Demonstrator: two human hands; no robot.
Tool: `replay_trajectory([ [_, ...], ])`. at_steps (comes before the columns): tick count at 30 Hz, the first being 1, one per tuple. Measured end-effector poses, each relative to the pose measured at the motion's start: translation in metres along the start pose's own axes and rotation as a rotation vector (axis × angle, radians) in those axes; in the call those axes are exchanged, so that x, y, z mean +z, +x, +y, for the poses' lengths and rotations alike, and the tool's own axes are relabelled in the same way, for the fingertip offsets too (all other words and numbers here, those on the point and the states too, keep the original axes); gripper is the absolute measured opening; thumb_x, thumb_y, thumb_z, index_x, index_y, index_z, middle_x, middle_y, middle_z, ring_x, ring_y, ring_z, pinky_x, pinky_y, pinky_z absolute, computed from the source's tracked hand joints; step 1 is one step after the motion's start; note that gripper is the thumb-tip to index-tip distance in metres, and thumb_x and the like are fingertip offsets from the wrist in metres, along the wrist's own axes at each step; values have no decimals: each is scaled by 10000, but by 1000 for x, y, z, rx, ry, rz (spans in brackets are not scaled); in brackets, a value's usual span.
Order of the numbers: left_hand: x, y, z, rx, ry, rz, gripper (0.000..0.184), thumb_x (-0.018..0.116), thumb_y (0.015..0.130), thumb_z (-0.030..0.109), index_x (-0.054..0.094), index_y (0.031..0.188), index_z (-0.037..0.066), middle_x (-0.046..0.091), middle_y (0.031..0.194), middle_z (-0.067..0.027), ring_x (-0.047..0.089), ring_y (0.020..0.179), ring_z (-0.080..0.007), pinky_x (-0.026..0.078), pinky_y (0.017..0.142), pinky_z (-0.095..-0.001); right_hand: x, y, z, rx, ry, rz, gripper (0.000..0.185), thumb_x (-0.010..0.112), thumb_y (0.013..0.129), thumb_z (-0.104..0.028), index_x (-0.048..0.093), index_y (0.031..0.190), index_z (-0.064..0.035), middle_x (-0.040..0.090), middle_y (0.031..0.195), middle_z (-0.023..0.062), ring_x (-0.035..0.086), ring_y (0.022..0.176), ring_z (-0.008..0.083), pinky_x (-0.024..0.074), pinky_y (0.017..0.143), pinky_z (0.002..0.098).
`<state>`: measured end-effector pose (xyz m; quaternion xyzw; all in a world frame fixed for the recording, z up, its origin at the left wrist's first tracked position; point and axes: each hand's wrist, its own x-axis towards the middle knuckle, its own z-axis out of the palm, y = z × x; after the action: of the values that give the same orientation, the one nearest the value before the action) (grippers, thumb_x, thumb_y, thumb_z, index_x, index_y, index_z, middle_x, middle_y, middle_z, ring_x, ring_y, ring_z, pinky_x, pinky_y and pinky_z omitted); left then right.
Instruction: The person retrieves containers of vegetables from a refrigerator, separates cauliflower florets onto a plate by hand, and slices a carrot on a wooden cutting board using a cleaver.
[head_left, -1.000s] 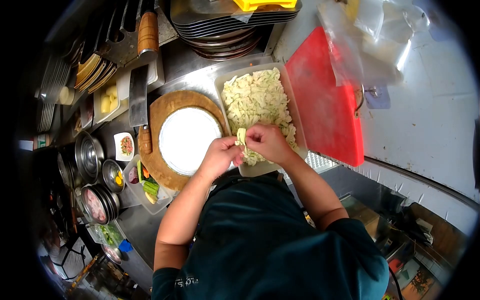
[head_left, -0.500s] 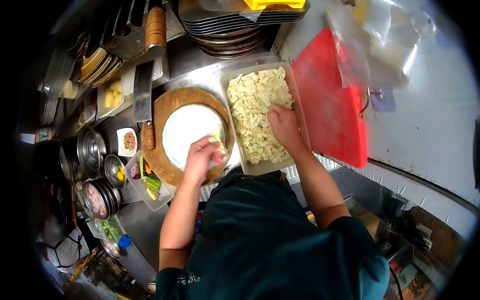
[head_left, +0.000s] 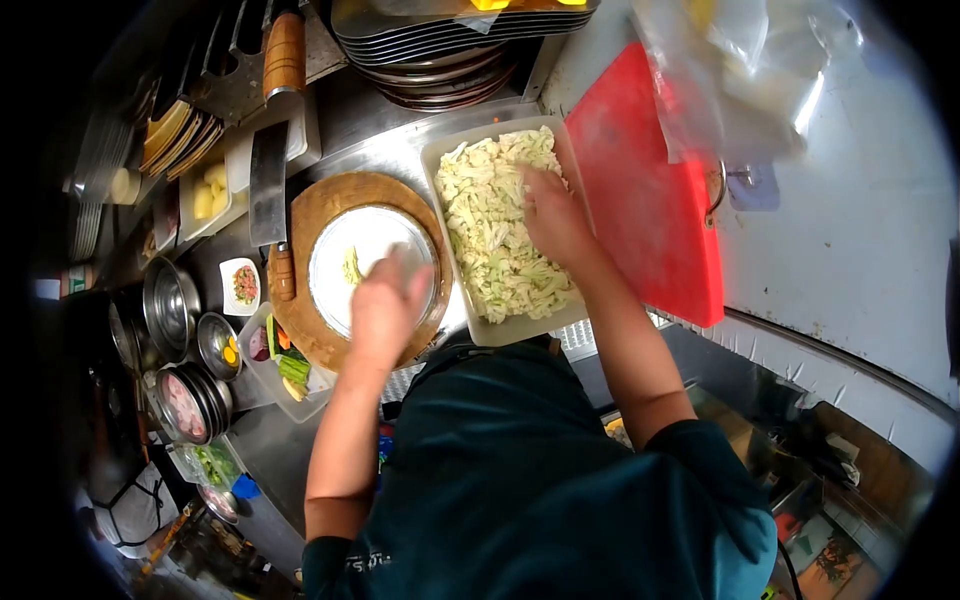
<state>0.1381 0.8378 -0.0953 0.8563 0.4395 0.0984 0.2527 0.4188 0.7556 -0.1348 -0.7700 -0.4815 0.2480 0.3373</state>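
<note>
The plastic container (head_left: 500,334) is filled with cauliflower pieces (head_left: 484,205); the right hand (head_left: 553,215) reaches in toward its right edge, its grasp indeterminable through blur. One cauliflower piece (head_left: 350,266) lies on the white plate (head_left: 375,225), inside the edges of the round board (head_left: 310,212), beside the released left hand (head_left: 385,298). Shirt lettering (head_left: 370,562) is illegible; a cleaver (head_left: 267,190) overhangs the board's left edge.
</note>
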Motion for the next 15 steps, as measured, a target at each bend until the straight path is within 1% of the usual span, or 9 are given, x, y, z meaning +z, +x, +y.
replay_trajectory([
  [2, 9, 5, 45, 63, -352, -253, 489, 790, 901, 248, 661, 1236, -84, 745, 939, -235, 741, 831, -325, 586, 751, -392, -7, -31, 13, 6, -158, -156, 628, 740, 901, -250, 502, 1437, -25, 544, 1389, 262, 567, 1236, 414, 473, 1047, 442],
  [3, 19, 10, 60, -32, -366, -458, 478, 784, 891, 218, 652, 1236, -85, 744, 995, -225, 735, 894, -315, 580, 783, -384, -9, -49, 16, 37, -260, -261, 733, 764, 893, -259, 441, 1512, -35, 497, 1466, 257, 543, 1287, 413, 459, 1086, 440],
  [4, 28, 17, 72, -125, -379, -665, 469, 779, 881, 187, 643, 1237, -86, 744, 1052, -214, 728, 956, -305, 574, 815, -376, -9, -66, 14, 113, -316, -289, 787, 779, 877, -282, 415, 1518, -6, 480, 1474, 274, 510, 1324, 421, 439, 1107, 443],
  [6, 72, 25, 73, -353, -616, -741, 511, 769, 871, 171, 604, 1287, -75, 722, 1131, -208, 707, 1039, -298, 567, 857, -384, -11, -98, 14, 273, -429, -338, 900, 810, 846, -327, 363, 1530, 51, 446, 1490, 309, 444, 1397, 437, 399, 1149, 448],
  [7, 95, 24, 73, -468, -733, -779, 535, 764, 865, 163, 585, 1312, -70, 712, 1171, -206, 696, 1080, -294, 564, 878, -388, -7, -111, 21, 265, -450, -292, 953, 823, 829, -343, 333, 1541, 57, 430, 1504, 313, 429, 1409, 437, 393, 1154, 450],
  [9, 121, 23, 84, -556, -647, -714, 735, 781, 821, 240, 443, 1389, -81, 571, 1272, -306, 595, 1185, -392, 530, 959, -408, 7, -129, 44, 249, -484, -193, 1060, 851, 794, -373, 271, 1563, 69, 398, 1531, 322, 400, 1433, 438, 381, 1164, 453],
  [11, 137, 21, 89, -639, -546, -647, 942, 799, 777, 317, 302, 1465, -92, 429, 1373, -407, 493, 1290, -490, 495, 1040, -429, 16, -122, 61, 189, -356, -97, 1110, 869, 761, -381, 250, 1559, 80, 408, 1531, 312, 408, 1433, 433, 380, 1167, 447],
  [13, 145, 14, 86, -563, -521, -608, 909, 798, 775, 310, 337, 1449, -89, 463, 1371, -387, 494, 1292, -479, 491, 1046, -429, 15, -108, 60, 212, -151, -66, 1143, 882, 733, -377, 234, 1557, 78, 418, 1530, 301, 418, 1432, 425, 381, 1168, 442],
  [15, 153, 11, 78, -529, -520, -591, 842, 791, 792, 259, 373, 1448, -63, 528, 1341, -320, 549, 1208, -411, 508, 979, -404, 4, -95, 50, 310, 123, -105, 1160, 890, 708, -360, 223, 1558, 63, 427, 1529, 288, 430, 1429, 414, 384, 1167, 437],
])
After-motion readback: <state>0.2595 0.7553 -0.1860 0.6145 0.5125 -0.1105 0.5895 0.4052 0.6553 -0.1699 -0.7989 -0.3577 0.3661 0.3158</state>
